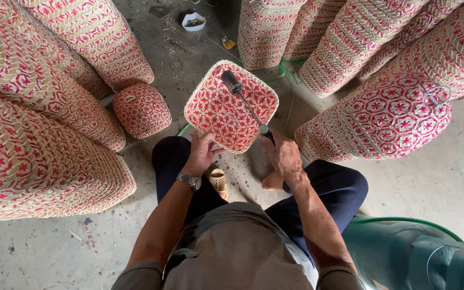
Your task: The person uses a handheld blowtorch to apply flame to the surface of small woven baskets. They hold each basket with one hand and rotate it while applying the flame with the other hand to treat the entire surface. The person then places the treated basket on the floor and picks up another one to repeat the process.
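While the woven basket [231, 106] sits tilted on the concrete floor [447, 177] between the seated person's knees, its open mouth faces the camera, showing a red and cream star pattern inside. Its near rim lies at twelve o'clock from both hands. Left hand [202, 153] is closed on that near rim, at the basket's seven o'clock corner, fingers curled over the edge (a wristwatch [189, 180] sits on that wrist). Right hand [284, 156] is wrapped shut around the handle of a long metal torch tool [246, 102], at the basket's five o'clock corner; the tool's shaft runs toward eleven o'clock across the basket's interior, its dark head near the far rim. Whether the head touches the weave cannot be told. Stacked baskets [44, 107] of the same pattern stand at nine o'clock, and further stacks [388, 80] at two o'clock. A green gas cylinder [414, 255] lies at four o'clock, beside the right knee.
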